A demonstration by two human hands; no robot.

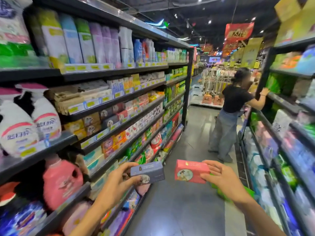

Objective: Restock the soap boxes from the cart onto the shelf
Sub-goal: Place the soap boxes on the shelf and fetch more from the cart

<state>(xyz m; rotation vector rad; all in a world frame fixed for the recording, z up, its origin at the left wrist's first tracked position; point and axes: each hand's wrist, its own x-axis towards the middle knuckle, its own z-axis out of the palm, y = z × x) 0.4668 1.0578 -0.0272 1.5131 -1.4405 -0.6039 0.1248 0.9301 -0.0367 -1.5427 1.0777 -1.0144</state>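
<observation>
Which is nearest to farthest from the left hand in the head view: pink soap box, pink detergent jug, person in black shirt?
1. Pink soap box, just right, in the right hand.
2. Pink detergent jug, on the left shelf.
3. Person in black shirt, far down the aisle.

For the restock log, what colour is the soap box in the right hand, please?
Pink soap box, in the head view.
</observation>
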